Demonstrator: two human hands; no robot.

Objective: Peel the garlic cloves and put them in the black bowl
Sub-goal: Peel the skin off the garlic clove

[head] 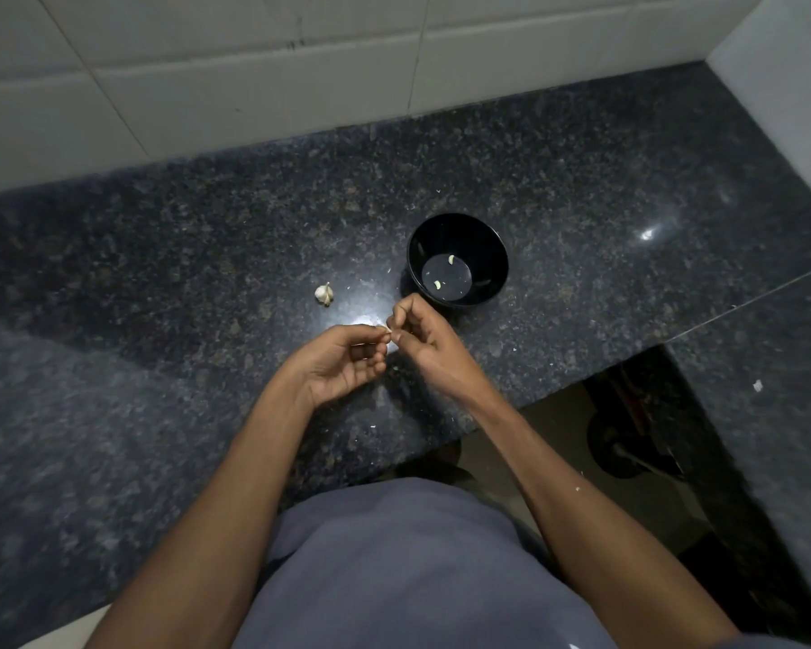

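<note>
A black bowl [488,245] stands on the dark granite counter [207,255] with two peeled garlic cloves [437,284] on its bottom. Left of the bowl lies a partial garlic bulb [324,294]. Just in front of the bowl, above the counter, my left hand [343,363] and my right hand [422,339] meet at the fingertips. Between them they pinch a small pale garlic clove [385,329], mostly hidden by the fingers.
White bits of garlic skin lie scattered on the counter around the hands. A tiled wall rises behind the counter and at the right. The counter edge cuts in at the lower right, with a dark floor area [605,442] below.
</note>
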